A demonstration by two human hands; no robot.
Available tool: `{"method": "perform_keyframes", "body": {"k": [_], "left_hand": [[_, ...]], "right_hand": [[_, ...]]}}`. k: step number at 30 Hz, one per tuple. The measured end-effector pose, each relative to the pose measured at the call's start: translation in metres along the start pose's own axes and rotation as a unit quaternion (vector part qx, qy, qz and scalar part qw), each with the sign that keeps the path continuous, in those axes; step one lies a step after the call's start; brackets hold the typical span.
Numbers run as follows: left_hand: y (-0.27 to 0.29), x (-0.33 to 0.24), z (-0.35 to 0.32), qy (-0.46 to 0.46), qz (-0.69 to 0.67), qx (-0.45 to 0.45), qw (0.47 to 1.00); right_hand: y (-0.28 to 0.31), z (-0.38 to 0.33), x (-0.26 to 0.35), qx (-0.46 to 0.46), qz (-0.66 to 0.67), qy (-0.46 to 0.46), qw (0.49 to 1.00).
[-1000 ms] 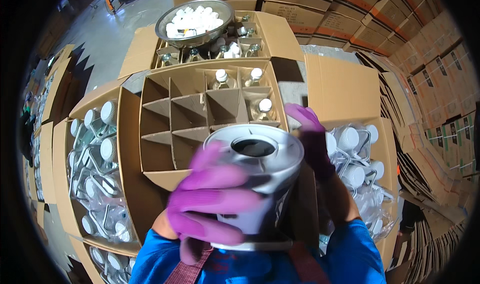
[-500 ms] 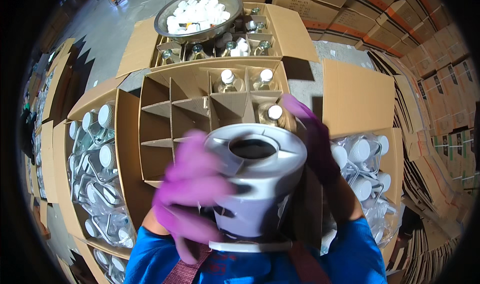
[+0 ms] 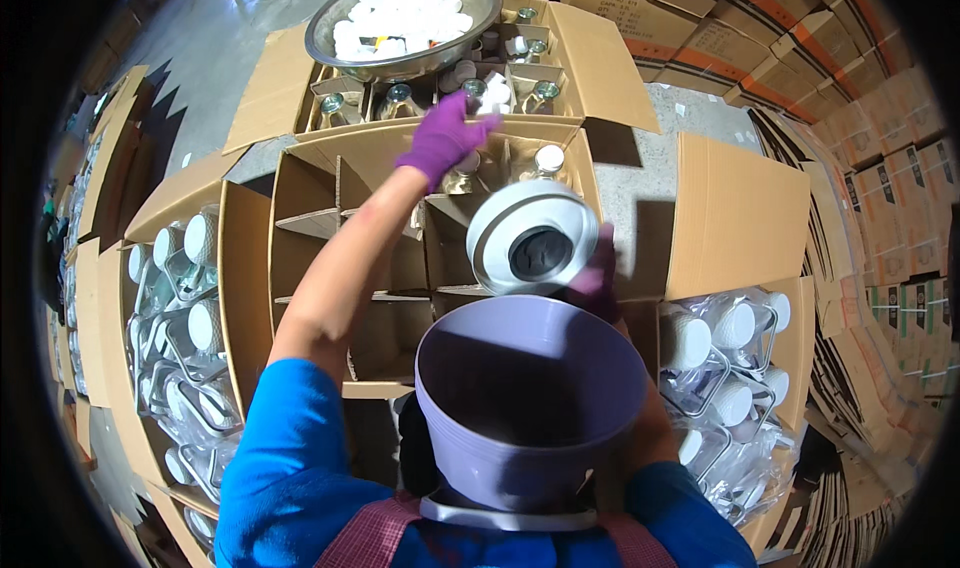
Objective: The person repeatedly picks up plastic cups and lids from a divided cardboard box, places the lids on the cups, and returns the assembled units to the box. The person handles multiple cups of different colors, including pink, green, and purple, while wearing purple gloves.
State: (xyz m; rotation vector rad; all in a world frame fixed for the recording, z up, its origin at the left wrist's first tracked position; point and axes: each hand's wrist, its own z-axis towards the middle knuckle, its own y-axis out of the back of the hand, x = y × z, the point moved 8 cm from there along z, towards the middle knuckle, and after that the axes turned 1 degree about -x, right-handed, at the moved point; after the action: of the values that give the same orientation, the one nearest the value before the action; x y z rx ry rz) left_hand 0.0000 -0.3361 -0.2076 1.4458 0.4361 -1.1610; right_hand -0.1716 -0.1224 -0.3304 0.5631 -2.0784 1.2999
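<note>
My left hand (image 3: 445,143), in a purple glove, reaches over the divided carton (image 3: 300,183) toward loose white caps (image 3: 497,93) in the far box. Its fingers are apart and I see nothing in them. My right hand (image 3: 598,278), also gloved and partly hidden, grips the right edge of a round white-grey lid (image 3: 490,233) with a black centre. The lid is tilted, above the far rim of an open lavender bucket (image 3: 500,458) close to my body. Clear bottles with white caps, one a capped bottle (image 3: 548,160), stand in the carton's far compartments.
A steel bowl (image 3: 320,43) heaped with white caps rests on the far box of uncapped bottles. Boxes of bagged, white-lidded, handled glassware flank me at left (image 3: 235,298) and right (image 3: 795,318). Stacked cartons (image 3: 740,43) line the back right.
The lid has come off the bucket and is tilted in my right hand, baring the bucket's inside. My left hand has left the bucket's side and moved far forward toward the loose caps.
</note>
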Motion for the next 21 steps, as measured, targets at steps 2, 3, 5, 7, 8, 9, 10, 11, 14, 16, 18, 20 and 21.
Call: {"method": "perform_keyframes", "body": {"k": [2, 3, 5, 7, 8, 9, 10, 11, 14, 16, 18, 20, 21], "left_hand": [[-0.053, 0.076, -0.012, 0.027, 0.381, 0.086, 0.920], [-0.072, 0.094, -0.018, -0.008, 0.341, 0.043, 0.939], [-0.081, 0.082, -0.014, -0.069, 0.321, 0.084, 0.941], [-0.065, 0.046, -0.034, -0.145, 0.323, 0.059, 0.933], [-0.043, 0.017, -0.046, -0.186, 0.331, 0.046, 0.924], [-0.016, -0.019, -0.067, -0.264, 0.338, 0.003, 0.903], [0.013, -0.072, -0.092, -0.347, 0.343, -0.036, 0.872], [0.040, -0.129, -0.117, -0.395, 0.346, -0.034, 0.850], [0.116, -0.258, -0.214, -0.504, 0.362, -0.080, 0.780], [0.133, -0.311, -0.282, -0.539, 0.320, -0.050, 0.778], [0.130, -0.332, -0.314, -0.511, 0.256, 0.055, 0.819], [0.157, -0.345, -0.313, -0.536, 0.174, 0.013, 0.826], [0.188, -0.331, -0.294, -0.532, 0.143, -0.156, 0.820]], "right_hand": [[0.023, -0.028, -0.004, -0.023, -0.116, 0.030, 0.992], [0.030, -0.050, 0.005, -0.040, -0.190, 0.070, 0.979], [0.029, -0.092, 0.030, -0.071, -0.349, 0.174, 0.918], [0.008, -0.117, 0.052, -0.081, -0.537, 0.325, 0.774], [-0.007, -0.121, 0.054, -0.075, -0.613, 0.397, 0.679], [-0.022, -0.118, 0.050, -0.066, -0.654, 0.446, 0.608], [-0.034, -0.112, 0.049, -0.064, -0.659, 0.467, 0.586], [-0.043, -0.100, 0.050, -0.042, -0.616, 0.415, 0.669], [-0.129, -0.105, 0.048, 0.072, -0.024, -0.022, 0.997], [-0.167, -0.134, 0.078, 0.178, -0.004, -0.006, 0.984], [-0.182, -0.169, 0.098, 0.202, -0.018, 0.017, 0.979], [-0.189, -0.201, 0.103, 0.215, -0.037, 0.029, 0.975], [-0.203, -0.217, 0.095, 0.238, -0.039, 0.023, 0.970]]}}
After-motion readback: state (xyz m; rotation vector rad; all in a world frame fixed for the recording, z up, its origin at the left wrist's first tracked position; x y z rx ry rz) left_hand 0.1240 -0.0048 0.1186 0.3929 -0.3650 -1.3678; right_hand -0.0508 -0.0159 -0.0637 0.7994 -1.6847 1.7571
